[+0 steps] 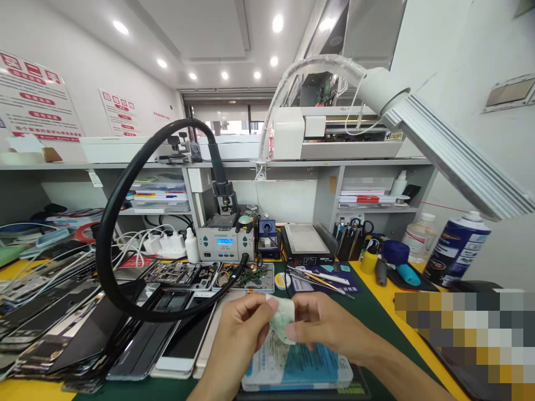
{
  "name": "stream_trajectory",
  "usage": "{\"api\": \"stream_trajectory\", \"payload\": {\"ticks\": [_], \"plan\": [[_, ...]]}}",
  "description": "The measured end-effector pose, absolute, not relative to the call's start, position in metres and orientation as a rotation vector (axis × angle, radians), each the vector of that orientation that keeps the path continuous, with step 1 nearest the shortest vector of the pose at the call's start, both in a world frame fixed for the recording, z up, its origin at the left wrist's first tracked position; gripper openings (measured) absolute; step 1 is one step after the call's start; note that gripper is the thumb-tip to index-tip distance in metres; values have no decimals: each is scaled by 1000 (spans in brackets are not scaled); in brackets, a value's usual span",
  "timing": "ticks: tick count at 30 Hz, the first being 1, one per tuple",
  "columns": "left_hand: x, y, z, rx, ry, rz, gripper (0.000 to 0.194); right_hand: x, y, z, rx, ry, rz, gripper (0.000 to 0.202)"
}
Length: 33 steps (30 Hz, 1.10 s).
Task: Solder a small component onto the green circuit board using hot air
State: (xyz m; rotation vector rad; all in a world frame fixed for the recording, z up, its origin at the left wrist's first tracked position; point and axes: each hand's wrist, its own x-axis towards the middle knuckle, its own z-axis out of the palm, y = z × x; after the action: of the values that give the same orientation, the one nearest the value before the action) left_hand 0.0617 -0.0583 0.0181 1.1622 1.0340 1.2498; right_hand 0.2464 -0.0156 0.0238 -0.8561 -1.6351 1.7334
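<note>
A small whitish-green piece of thin material (282, 318) is stretched between my two hands, above the front middle of the bench. My left hand (246, 328) pinches its left edge between thumb and fingers. On the other side, my right hand (320, 323) grips its lower right part with the thumb in front. Beneath both hands lies a clear and blue flat plastic box (298, 367), partly covered by them, resting on a dark mat.
Phones (186, 340) and phone parts are piled at the left. A black hose (106, 245) arches over them from a rework station (225, 245). Tweezers (321, 278), a hot plate (307, 242) and a spray can (457, 245) stand or lie beyond and right. A lamp (463, 150) hangs overhead.
</note>
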Motion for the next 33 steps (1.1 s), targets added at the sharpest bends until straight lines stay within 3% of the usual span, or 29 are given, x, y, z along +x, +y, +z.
{"api": "stream_trajectory", "payload": {"ticks": [8, 19, 25, 33], "plan": [[60, -58, 21, 1448, 1026, 1201, 30, 245, -9, 15, -864, -1539, 1614, 33], [50, -56, 17, 1801, 995, 1261, 29, 247, -10, 18, -786, -1383, 1778, 32], [49, -57, 12, 1949, 1045, 1278, 31, 247, -10, 20, -800, -1334, 1878, 47], [51, -56, 9, 1689, 1077, 1307, 27, 244, -9, 19, -853, -1445, 1815, 39]]}}
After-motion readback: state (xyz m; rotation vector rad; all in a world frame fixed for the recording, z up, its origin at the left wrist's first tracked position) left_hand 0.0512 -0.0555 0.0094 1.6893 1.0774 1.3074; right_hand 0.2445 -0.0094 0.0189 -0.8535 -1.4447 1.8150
